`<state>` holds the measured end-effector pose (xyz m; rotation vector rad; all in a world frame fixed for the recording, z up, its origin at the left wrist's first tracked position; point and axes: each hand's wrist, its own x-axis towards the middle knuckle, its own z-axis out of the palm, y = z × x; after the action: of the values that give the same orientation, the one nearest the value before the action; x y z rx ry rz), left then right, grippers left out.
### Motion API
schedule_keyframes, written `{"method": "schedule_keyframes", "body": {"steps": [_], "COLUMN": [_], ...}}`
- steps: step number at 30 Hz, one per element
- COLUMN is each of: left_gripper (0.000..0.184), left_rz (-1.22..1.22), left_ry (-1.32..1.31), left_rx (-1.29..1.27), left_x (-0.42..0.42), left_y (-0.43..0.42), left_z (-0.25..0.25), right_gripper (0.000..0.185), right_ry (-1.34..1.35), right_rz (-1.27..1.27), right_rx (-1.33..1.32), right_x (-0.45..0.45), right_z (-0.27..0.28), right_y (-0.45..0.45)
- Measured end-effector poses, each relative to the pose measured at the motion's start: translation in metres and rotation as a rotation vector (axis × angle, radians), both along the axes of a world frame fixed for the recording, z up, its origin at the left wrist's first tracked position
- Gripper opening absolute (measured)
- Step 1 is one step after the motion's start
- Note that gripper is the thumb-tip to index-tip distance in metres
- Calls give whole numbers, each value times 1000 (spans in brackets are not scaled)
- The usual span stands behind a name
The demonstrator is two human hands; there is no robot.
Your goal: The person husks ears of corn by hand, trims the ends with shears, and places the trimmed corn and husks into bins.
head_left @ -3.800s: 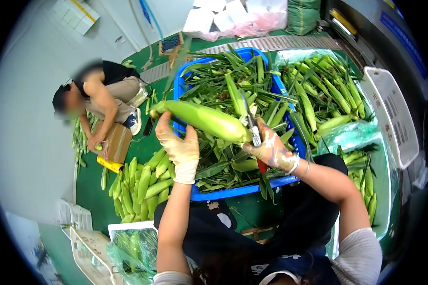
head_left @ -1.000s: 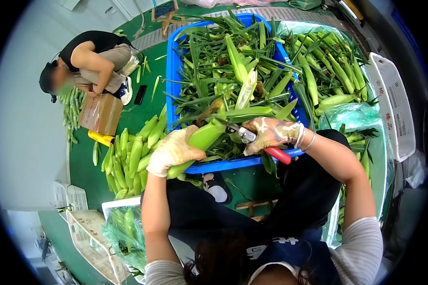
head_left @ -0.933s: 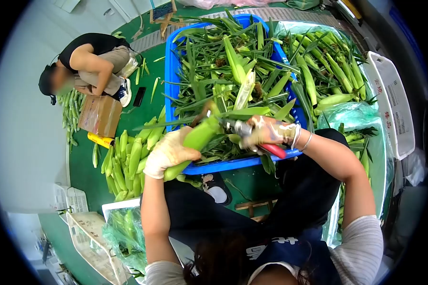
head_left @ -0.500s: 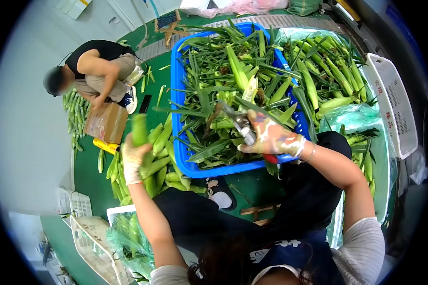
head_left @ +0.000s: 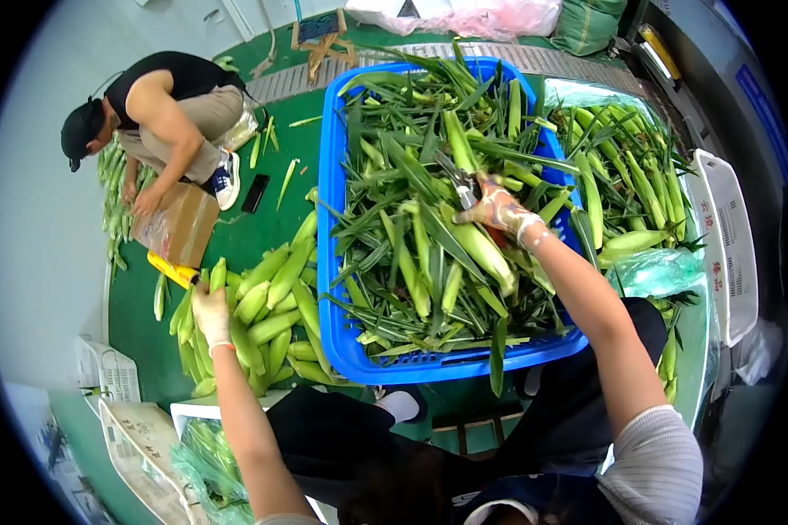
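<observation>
My left hand [head_left: 210, 317], in a pale glove, is closed around the lower part of a green ear of corn [head_left: 218, 273] at the pile of trimmed ears [head_left: 276, 328] on the floor. Part of the grip is hidden behind the hand. In a patterned glove, my right hand [head_left: 499, 210] grips pruning shears [head_left: 465, 192] over the blue basket [head_left: 326, 262]. Just under that hand lies a pale green ear in its husk [head_left: 477, 249]; whether the fingers also touch it, I cannot tell. Cut leaves and husks [head_left: 394, 236] fill the basket.
More unhusked corn [head_left: 630, 175] lies in a plastic-lined container at right, beside a white crate [head_left: 727, 245]. A co-worker [head_left: 162, 122] squats at far left by a cardboard box [head_left: 179, 223]. Bagged corn [head_left: 214, 459] stands near my left arm; a low wooden stool [head_left: 468, 429] is by my feet.
My left hand has moved left and down onto the pile with the ear of corn. My right hand, with the shears, has shifted slightly over the basket; the whole view has shifted too.
</observation>
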<state>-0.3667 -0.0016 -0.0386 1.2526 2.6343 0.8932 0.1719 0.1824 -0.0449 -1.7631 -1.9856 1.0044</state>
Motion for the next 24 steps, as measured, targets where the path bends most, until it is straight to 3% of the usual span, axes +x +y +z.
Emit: {"method": "schedule_keyframes", "body": {"steps": [1,4,5,6,7,8,9,11,13,14,15,18,20,21,24], "left_gripper": [35,27,27,26,26,26,24,20,15,14,13,14,17,18,23], "left_rz": [-74,-277,-285,-297,-286,-272,-236,-210,-187,-244,-280,-416,-526,-537,-540], "left_ry": [-78,-276,-298,-315,-298,-281,-295,-382,-474,-400,-381,-483,-270,-253,-135], "left_rx": [82,214,201,174,140,119,77,39,-7,26,53,101,14,7,2], "left_x": [13,71,86,96,104,110,118,116,104,99,102,130,141,148,164], "left_y": [8,1,-9,-21,-33,-43,-53,-66,-68,-63,-50,-34,-29,-27,-18], "left_z": [16,71,83,92,96,98,99,83,69,63,75,81,87,88,92], "right_gripper": [83,71,68,79,83,71,72,76,72,72,72,60,53,39,41], "right_ry": [129,-40,9,-96,-194,-289,-187,-240,17,-4,-3,-30,20,-67,42], "right_rz": [67,455,558,672,737,726,700,730,589,510,478,626,656,837,551], "right_rx": [23,-162,-41,143,72,128,13,106,317,618,639,62,-309,-292,-160], "right_x": [-8,-58,-75,-87,-103,-110,-113,-116,-121,-128,-134,-121,-126,-136,-92], "right_z": [-9,5,-16,-41,-44,-76,-79,-135,-208,-211,-209,-200,-187,-174,-19], "right_y": [-1,-54,-77,-99,-110,-116,-119,-132,-146,-141,-133,-142,-131,-118,-132]}}
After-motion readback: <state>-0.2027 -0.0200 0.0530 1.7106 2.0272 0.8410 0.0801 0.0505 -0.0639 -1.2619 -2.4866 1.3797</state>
